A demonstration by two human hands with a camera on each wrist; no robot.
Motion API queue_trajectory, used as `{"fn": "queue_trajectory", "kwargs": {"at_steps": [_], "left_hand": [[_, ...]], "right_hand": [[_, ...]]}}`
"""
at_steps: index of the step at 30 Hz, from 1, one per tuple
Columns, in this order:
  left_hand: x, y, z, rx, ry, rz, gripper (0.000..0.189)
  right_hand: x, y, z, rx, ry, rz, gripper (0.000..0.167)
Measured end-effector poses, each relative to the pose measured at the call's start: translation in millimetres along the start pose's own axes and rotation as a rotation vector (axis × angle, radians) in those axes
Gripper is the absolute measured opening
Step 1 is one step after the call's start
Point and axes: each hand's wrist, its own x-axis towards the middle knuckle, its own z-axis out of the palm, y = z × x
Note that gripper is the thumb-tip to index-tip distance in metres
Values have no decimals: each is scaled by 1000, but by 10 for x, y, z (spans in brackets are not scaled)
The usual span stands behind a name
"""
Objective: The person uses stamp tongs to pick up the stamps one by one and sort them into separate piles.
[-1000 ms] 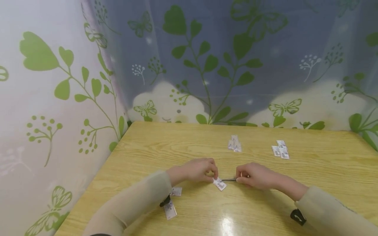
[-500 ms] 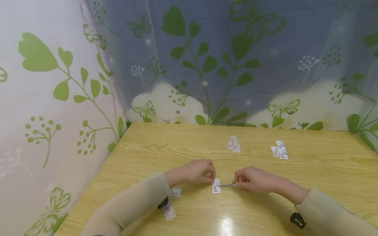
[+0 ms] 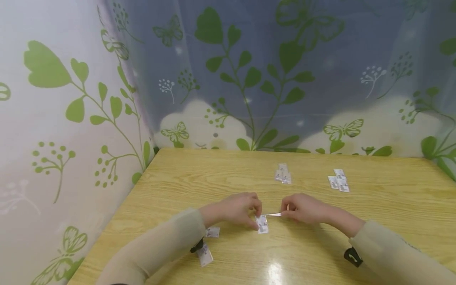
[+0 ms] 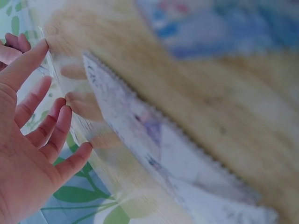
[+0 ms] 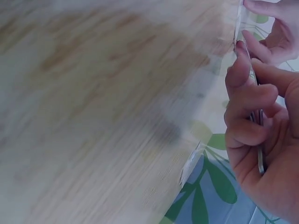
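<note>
"What lies nearer than the grip?"
"Two white printed packets (image 3: 205,255), one showing a finely toothed edge."
"And there?"
"The left hand (image 3: 236,209), fingers loosely spread, touches a flat rectangular packet (image 3: 263,225); the right hand (image 3: 306,209) pinches a slender, shiny metal tool (image 3: 273,214), tip at its far edge."
"Beyond?"
"Overlapping packet clusters (image 3: 341,184) on grained wood (image 3: 213,170), then leaf-printed cloth (image 3: 153,79)."

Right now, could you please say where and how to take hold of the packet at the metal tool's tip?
I'd pinch the packet by its near right corner, coming from the near right: it looks thin and that corner is uncovered, while the left grip is at its left edge and the tool at its far end.
</note>
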Motion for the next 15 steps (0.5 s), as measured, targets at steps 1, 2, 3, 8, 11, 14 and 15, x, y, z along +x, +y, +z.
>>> {"fn": "queue_trajectory", "kwargs": {"at_steps": [1,2,3,8,11,14,15], "left_hand": [[4,4,3,-2,1,-5,27],[8,7,6,-3,0,-13,26],[10,10,8,-7,-1,-21,26],[16,4,20,-16,-5,-44,23],[13,4,14,-22,-6,-47,23],[10,6,3,-28,-7,-46,23],[8,5,0,-30,-7,-45,23]], "right_hand": [[4,-7,-1,9,-9,-1,10],[6,-15,-2,17,-16,3,10],[6,-21,-1,21,-21,2,10],[-7,-29,17,31,-28,-5,11],[-17,-22,36,17,-32,-14,11],[-19,-27,65,-23,-18,-33,11],[-18,-31,75,-43,-8,-41,11]]}}
